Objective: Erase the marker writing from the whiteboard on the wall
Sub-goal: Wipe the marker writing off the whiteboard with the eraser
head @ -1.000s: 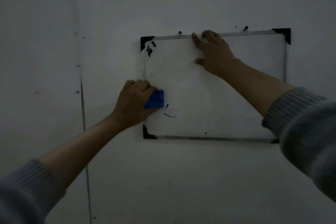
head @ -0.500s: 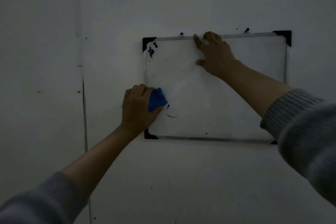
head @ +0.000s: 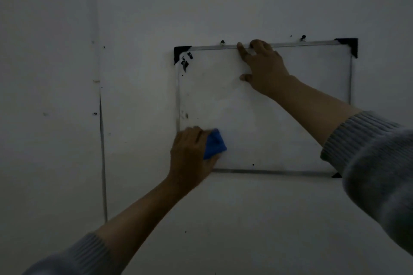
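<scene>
A small whiteboard with a metal frame and black corners hangs on the wall. My left hand presses a blue cloth against its lower left corner. My right hand lies flat on the board near the top, fingers hooked over the upper frame edge. Black marker smudges remain by the top left corner, and a faint mark sits at the left edge. A tiny dot shows near the bottom edge.
The wall around the board is plain and dim. Two small pegs stick out above the frame. A vertical seam runs down the wall to the left.
My left hand slid the blue cloth down and to the right over the short marker strokes at the lower left; those strokes no longer show. My right hand stayed put.
</scene>
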